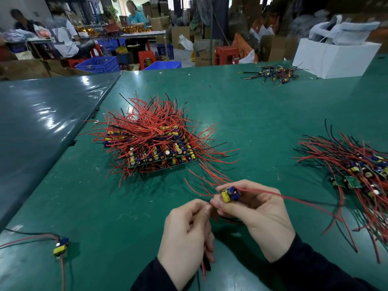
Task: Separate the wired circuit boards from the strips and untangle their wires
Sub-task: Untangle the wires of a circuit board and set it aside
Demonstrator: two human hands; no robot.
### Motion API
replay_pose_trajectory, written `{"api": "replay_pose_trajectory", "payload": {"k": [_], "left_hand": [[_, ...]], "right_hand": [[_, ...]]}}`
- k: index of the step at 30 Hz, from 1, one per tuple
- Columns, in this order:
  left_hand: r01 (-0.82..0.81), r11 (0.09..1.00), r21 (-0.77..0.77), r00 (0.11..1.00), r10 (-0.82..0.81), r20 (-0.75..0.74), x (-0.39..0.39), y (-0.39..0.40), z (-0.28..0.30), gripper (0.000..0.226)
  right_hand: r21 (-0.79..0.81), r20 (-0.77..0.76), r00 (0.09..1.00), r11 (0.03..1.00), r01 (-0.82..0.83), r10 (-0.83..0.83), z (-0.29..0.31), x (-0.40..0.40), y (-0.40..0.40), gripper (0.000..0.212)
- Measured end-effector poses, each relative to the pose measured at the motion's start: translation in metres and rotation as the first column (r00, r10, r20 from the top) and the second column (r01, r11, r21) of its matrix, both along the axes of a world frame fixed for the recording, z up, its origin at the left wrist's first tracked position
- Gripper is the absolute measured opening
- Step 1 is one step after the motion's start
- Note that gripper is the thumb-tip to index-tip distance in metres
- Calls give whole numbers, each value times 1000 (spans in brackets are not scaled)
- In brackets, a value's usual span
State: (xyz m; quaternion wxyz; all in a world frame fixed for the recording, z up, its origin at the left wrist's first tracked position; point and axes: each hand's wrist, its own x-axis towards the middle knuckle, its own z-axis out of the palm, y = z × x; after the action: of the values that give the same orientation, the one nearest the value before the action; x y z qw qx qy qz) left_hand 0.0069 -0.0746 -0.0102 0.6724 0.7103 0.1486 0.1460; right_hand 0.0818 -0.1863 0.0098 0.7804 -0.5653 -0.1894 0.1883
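My right hand grips a small circuit board with yellow and blue parts above the near table edge. Its red wire runs off to the right. My left hand pinches red and black wires that hang down below the fist, its fingertips close to the board. A big stack of board strips bristling with red and black wires lies in the middle of the green table. A pile of separated boards with wires lies at the right.
One loose wired board lies at the near left. A small heap of wired boards sits far right beside a white box. A second, darker table adjoins on the left. People work at benches in the background.
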Motion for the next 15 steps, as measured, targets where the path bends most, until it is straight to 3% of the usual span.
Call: {"api": "replay_pose_trajectory", "payload": {"k": [4, 8, 12, 15], "left_hand": [[83, 940, -331, 995, -98, -29, 1, 5, 9, 19], [177, 773, -609, 958, -278, -74, -3, 12, 15, 20], [209, 620, -756, 922, -384, -60, -2, 20, 19, 19], [214, 561, -799, 904, -424, -56, -3, 22, 21, 17]], "right_hand": [[77, -159, 986, 995, 61, -48, -1, 10, 2, 28], [80, -220, 975, 996, 41, -22, 2, 13, 0, 28], [70, -239, 970, 997, -20, 37, 4, 15, -1, 25], [63, -226, 972, 997, -45, 58, 6, 14, -3, 28]]}}
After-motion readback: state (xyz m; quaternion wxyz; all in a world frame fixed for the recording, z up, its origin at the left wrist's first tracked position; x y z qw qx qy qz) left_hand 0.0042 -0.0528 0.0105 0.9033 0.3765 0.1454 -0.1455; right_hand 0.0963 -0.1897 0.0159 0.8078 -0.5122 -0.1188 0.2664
